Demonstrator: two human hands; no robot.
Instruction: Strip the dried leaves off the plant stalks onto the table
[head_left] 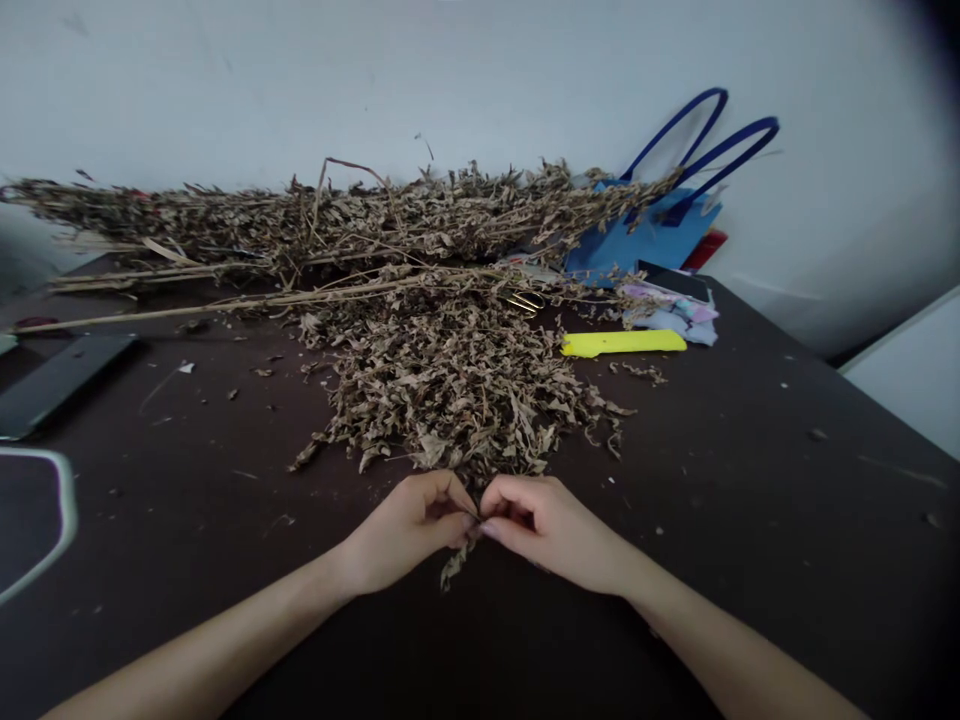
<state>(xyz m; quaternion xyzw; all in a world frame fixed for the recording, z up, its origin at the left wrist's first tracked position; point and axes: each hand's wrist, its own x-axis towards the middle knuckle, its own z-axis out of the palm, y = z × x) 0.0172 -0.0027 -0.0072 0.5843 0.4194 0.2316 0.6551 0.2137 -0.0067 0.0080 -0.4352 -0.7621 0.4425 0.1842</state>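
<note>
My left hand [409, 525] and my right hand [551, 525] meet at the near edge of a heap of dried leaves [450, 375]. Both pinch a small sprig of dried leaves [452, 568] between thumb and forefinger, fingertips almost touching. The sprig's curled end hangs below my left fingertips; the rest of it is hidden by my fingers. Behind the heap, long dried stalks [225, 300] with leaves on them lie across the dark table [750, 480].
A yellow-handled tool [624, 343] lies right of the heap, near gold-handled scissors [527, 302]. Behind are a phone [673, 281] on folded cloth [675, 315] and a blue bag [637, 240]. At left lie a dark flat device [64, 380] and a white-rimmed object [67, 505].
</note>
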